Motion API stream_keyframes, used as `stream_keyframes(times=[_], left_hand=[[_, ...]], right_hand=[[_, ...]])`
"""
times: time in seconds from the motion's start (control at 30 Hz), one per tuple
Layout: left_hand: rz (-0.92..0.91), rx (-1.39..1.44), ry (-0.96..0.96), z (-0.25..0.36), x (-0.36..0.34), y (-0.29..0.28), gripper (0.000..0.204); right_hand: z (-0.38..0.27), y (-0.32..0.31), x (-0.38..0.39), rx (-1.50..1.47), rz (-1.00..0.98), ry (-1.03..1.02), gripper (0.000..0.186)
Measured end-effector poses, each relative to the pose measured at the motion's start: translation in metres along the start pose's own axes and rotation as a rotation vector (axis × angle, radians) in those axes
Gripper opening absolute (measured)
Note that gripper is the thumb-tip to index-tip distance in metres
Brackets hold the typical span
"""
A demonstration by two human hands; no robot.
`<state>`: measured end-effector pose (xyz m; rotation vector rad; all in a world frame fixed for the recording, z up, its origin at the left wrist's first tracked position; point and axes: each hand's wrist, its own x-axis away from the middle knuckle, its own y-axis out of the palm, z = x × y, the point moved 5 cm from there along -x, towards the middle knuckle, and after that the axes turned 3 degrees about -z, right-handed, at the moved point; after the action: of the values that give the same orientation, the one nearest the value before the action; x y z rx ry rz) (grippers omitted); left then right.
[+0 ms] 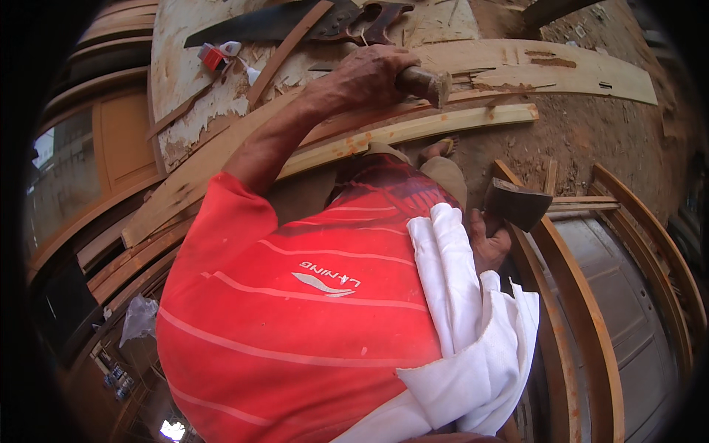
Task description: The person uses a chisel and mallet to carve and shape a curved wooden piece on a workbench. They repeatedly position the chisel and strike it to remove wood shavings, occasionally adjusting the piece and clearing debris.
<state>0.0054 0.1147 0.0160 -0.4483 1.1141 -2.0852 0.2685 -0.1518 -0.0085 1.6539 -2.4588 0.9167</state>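
My left hand [373,74] is closed around a chisel [425,85]. The round, worn butt of its wooden handle sticks out to the right, and its blade is mostly hidden. Under and beside that hand lies a pale board [546,70] with slots and chipped-out patches. Lower on the right, my right hand [489,242] grips a tool with a dark, blocky head [519,204]; its handle is hidden by the hand. A white cloth [480,354] hangs down my right side, close to that hand.
A handsaw [295,23] lies at the far side, near a small red-and-white object [214,57] and a thin wood strip [288,52]. A squared timber [443,125] crosses in front of me. Wooden frames [576,325] stand at right; stacked boards [111,33] are at left.
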Motion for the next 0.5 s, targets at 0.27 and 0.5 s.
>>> stream_keyframes(times=[0.27,0.5], left_hand=[[0.619,-0.076,-0.129,-0.016,0.002,-0.103,0.035],[0.374,0.078,0.288,0.080,-0.002,-0.037,0.027]], right_hand=[[-0.012,0.003,-0.010,-0.024,-0.066,-0.092,0.038],[-0.015,0.010,-0.013,-0.039,-0.055,-0.090,0.035]])
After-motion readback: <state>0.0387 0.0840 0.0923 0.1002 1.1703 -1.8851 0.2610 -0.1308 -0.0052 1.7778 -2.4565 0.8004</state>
